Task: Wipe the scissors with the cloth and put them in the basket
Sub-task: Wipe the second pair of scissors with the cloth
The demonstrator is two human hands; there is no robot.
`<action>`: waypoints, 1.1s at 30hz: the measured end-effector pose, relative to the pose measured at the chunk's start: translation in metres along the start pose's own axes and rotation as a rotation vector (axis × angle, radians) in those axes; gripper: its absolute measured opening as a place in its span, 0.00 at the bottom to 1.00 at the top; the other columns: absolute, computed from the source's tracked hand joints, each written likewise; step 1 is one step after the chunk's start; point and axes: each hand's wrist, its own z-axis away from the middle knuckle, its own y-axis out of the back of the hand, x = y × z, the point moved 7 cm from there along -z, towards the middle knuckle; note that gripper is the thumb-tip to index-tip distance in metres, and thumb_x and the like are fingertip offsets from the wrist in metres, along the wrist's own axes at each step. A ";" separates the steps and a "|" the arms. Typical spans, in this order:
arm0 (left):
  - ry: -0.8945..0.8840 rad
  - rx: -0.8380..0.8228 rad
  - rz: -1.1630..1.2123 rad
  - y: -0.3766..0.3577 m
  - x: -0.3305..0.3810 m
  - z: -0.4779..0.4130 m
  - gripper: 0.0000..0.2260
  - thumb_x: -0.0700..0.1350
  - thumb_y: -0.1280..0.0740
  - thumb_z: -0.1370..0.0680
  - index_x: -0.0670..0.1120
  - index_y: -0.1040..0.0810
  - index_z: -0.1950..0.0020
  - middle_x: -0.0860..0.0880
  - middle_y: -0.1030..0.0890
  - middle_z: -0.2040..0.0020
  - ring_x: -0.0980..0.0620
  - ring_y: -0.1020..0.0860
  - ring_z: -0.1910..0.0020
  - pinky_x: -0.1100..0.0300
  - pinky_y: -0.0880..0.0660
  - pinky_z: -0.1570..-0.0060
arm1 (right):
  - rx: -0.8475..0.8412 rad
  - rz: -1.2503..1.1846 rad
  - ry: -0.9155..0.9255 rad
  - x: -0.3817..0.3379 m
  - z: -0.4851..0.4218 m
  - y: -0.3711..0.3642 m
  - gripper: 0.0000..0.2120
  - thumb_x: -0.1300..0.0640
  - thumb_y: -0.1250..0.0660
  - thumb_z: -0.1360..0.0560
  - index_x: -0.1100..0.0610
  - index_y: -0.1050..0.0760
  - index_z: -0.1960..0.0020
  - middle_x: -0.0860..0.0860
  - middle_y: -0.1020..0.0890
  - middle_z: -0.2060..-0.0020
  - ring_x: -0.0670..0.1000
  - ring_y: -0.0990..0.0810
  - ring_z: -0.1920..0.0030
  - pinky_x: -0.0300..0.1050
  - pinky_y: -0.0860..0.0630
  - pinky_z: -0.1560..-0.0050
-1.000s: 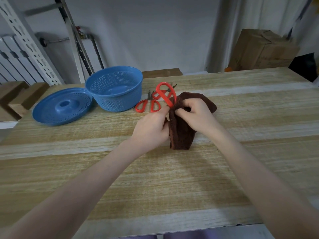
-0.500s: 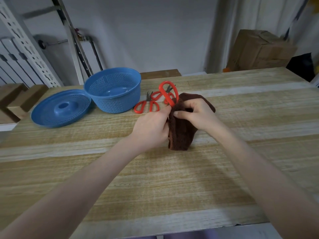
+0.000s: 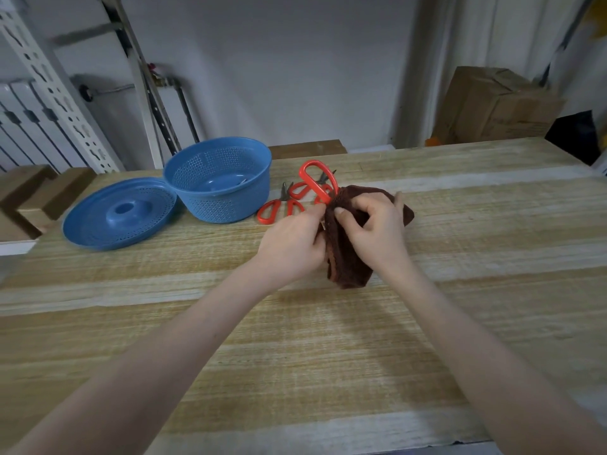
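A pair of red-handled scissors (image 3: 318,178) stands handles-up out of a dark brown cloth (image 3: 345,257), its blades hidden inside the folds. My left hand (image 3: 290,244) grips the scissors low on the handle beside the cloth. My right hand (image 3: 374,228) holds the cloth wrapped round the blades. The blue perforated basket (image 3: 259,178) stands to the left at the back of the table. A thin object lies in the basket, too unclear to name. Two more red-handled scissors (image 3: 279,206) lie on the table between the basket and the cloth.
A blue perforated lid (image 3: 118,218) lies left of the basket. The wooden table (image 3: 295,356) stretches wide in front of me. Behind it stand metal racking (image 3: 49,93), wooden blocks (image 3: 39,192) and cardboard boxes (image 3: 492,106).
Both hands stay on the scissors and cloth; my right hand has shifted a little along the cloth. The view has shifted slightly.
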 end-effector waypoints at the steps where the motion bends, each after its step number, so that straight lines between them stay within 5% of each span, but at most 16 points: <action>1: 0.009 -0.005 0.007 0.000 0.001 -0.001 0.05 0.39 0.42 0.24 0.44 0.30 0.49 0.48 0.25 0.62 0.40 0.22 0.56 0.51 0.31 0.65 | 0.042 0.062 0.013 -0.001 0.002 0.003 0.12 0.51 0.33 0.27 0.58 0.26 0.66 0.49 0.23 0.66 0.52 0.24 0.54 0.56 0.58 0.26; 4: 0.016 0.000 0.004 0.000 0.005 -0.004 0.04 0.39 0.42 0.24 0.47 0.34 0.52 0.47 0.24 0.60 0.40 0.23 0.53 0.51 0.29 0.61 | 0.137 0.221 0.049 -0.010 0.006 0.006 0.14 0.52 0.37 0.26 0.58 0.25 0.66 0.48 0.23 0.67 0.53 0.23 0.54 0.55 0.58 0.27; 7: 0.006 0.010 -0.020 0.002 0.008 -0.009 0.06 0.41 0.42 0.23 0.45 0.31 0.47 0.49 0.22 0.59 0.41 0.22 0.53 0.50 0.28 0.60 | 0.196 0.110 -0.079 0.003 0.002 0.007 0.15 0.49 0.40 0.24 0.57 0.24 0.64 0.47 0.22 0.66 0.54 0.22 0.55 0.58 0.49 0.26; 9: 0.003 -0.008 -0.039 0.000 0.007 -0.008 0.12 0.42 0.41 0.22 0.45 0.29 0.39 0.49 0.20 0.57 0.44 0.22 0.55 0.51 0.27 0.62 | 0.221 -0.236 -0.277 0.027 -0.002 0.014 0.17 0.46 0.41 0.24 0.56 0.23 0.62 0.51 0.21 0.66 0.55 0.22 0.59 0.59 0.28 0.38; 12: -0.004 -0.003 -0.047 0.000 0.000 -0.001 0.15 0.42 0.41 0.21 0.46 0.31 0.34 0.49 0.20 0.59 0.45 0.22 0.57 0.54 0.30 0.65 | 0.181 -0.365 -0.260 0.032 -0.002 0.023 0.20 0.46 0.41 0.22 0.61 0.26 0.61 0.55 0.24 0.67 0.55 0.26 0.62 0.55 0.28 0.57; 17: -0.012 0.034 -0.026 0.001 -0.002 0.005 0.18 0.44 0.40 0.21 0.49 0.34 0.31 0.49 0.19 0.59 0.44 0.21 0.57 0.50 0.25 0.63 | 0.163 -0.506 -0.275 0.026 0.000 0.029 0.13 0.53 0.42 0.18 0.58 0.22 0.53 0.51 0.20 0.60 0.46 0.22 0.56 0.48 0.25 0.51; 20: -0.013 0.028 -0.056 0.002 0.000 0.007 0.18 0.43 0.41 0.22 0.48 0.33 0.32 0.47 0.19 0.55 0.41 0.21 0.54 0.50 0.26 0.62 | 0.022 -0.097 -0.067 0.011 -0.001 0.023 0.16 0.45 0.40 0.23 0.56 0.21 0.52 0.50 0.19 0.56 0.53 0.24 0.49 0.57 0.28 0.42; 23: -0.027 0.006 -0.103 0.001 0.003 0.008 0.16 0.41 0.43 0.23 0.46 0.34 0.34 0.46 0.21 0.54 0.40 0.21 0.54 0.52 0.30 0.64 | -0.155 0.303 0.107 -0.010 0.002 0.004 0.16 0.39 0.39 0.31 0.52 0.27 0.65 0.45 0.23 0.66 0.53 0.25 0.50 0.59 0.34 0.37; 28: -0.035 -0.036 -0.142 -0.002 0.002 0.013 0.15 0.41 0.43 0.22 0.45 0.34 0.35 0.47 0.20 0.55 0.42 0.21 0.55 0.53 0.31 0.65 | -0.364 0.025 -0.015 -0.004 -0.010 -0.008 0.19 0.42 0.35 0.35 0.59 0.22 0.66 0.52 0.19 0.70 0.50 0.22 0.62 0.64 0.29 0.39; 33: -0.070 -0.017 -0.061 0.003 0.005 0.012 0.16 0.41 0.42 0.23 0.46 0.32 0.35 0.47 0.19 0.55 0.41 0.21 0.54 0.52 0.30 0.64 | -0.356 -0.100 -0.047 -0.002 -0.008 -0.010 0.21 0.41 0.38 0.36 0.58 0.18 0.60 0.55 0.16 0.65 0.51 0.19 0.59 0.67 0.34 0.34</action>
